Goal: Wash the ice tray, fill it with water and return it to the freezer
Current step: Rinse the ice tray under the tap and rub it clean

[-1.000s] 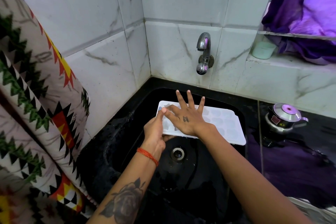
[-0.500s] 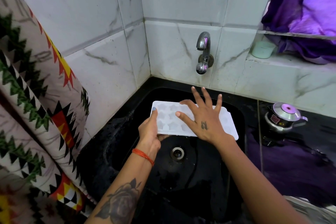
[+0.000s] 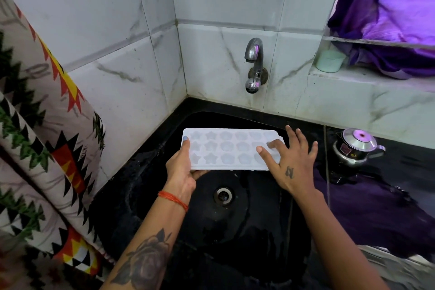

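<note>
One ice tray (image 3: 229,148), white, rows of star and flower moulds facing up, held level above the black sink (image 3: 146,172), over its far half and short of the tap; whether the moulds hold water cannot be told

Left hand (image 3: 182,167): grips the tray's left short end, thumb laid on the top face at the far-left corner, fingers curled beneath. An orange thread band (image 3: 173,200) circles the wrist and a rose tattoo marks the forearm

Right hand (image 3: 288,162): spread flat at the tray's right end, fingers straight, thumb and forefinger resting on the top face, remaining fingers reaching past the tray's right edge; nothing is gripped

Sink basin: wet, dark, with a round metal drain (image 3: 223,195) at the middle, directly below the tray's near edge

Tap (image 3: 254,66): chrome, fixed to the marble-tiled back wall above the sink's far edge; no stream visible

Tabletop (image 3: 400,172), black, right of the sink: one small steel pot (image 3: 355,148) with lid on, contents hidden

Wall ledge, far right: one pale green cup (image 3: 329,61), contents not visible, beside purple cloth (image 3: 400,7)

Left edge: patterned fabric (image 3: 42,125), hanging beside the sink
</note>
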